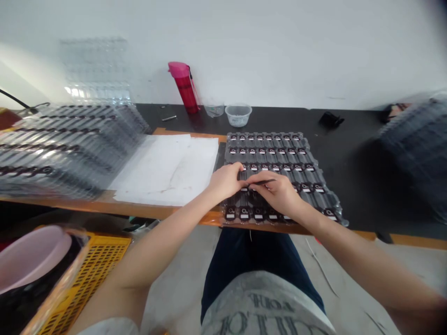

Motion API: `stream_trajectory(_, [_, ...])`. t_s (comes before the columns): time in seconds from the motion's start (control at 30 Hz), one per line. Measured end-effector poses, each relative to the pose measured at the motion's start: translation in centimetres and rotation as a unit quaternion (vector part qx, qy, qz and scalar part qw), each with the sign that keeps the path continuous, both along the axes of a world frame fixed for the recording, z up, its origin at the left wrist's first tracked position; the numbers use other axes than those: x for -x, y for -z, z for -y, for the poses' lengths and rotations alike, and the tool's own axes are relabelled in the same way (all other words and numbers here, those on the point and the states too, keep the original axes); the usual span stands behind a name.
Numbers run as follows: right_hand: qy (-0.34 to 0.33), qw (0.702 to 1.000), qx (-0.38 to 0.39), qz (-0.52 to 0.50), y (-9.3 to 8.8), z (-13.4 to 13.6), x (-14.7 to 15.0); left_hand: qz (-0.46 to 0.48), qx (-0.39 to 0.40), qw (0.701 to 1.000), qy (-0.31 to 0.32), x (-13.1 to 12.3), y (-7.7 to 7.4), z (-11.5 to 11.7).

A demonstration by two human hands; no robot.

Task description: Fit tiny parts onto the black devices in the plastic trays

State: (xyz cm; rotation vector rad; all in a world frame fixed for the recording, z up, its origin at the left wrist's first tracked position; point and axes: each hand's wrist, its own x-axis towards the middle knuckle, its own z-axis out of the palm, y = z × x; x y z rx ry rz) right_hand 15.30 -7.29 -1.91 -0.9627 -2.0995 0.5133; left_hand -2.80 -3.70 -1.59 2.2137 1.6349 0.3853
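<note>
Blister tray (268, 149): left hand (225, 182) touches it, right hand (275, 193) pinches a thin dark tool (265, 182), hiding cells.

Glossy clear plastic tray (272, 158) — matt black tabletop (349, 139), smooth white paper sheet (164, 170), translucent plastic tub (238, 115)

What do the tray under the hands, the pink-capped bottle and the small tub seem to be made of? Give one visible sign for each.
The tray looks like thin clear plastic, with glossy moulded pockets. The bottle seems plastic, perhaps, by its shine. The tub looks like frosted plastic: light shows through its wall.
</note>
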Motion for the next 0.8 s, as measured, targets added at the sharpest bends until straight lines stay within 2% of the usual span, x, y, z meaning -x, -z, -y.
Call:
stream_trajectory(0.4, [-0.009,1.0,0.001,-0.001,-0.3,0.1,0.0,-0.017,-0.003,1.0,0.0,-0.2,-0.2,0.1])
stream_trajectory(0.63, [0.048,0.997,0.026,-0.056,-1.2,0.2,-0.9,-0.007,0.018,1.0,0.006,-0.1,-0.6,0.2])
stream_trajectory(0.73, [0.076,0.991,0.045,-0.1,-1.5,0.3,-1.3,0.042,0.017,0.999,-0.008,0.1,-0.7,0.1])
stream_trajectory(0.8, [0.091,0.984,0.05,-0.143,-1.9,0.3,-1.4,0.13,0.026,0.991,-0.028,0.3,-1.0,-0.1])
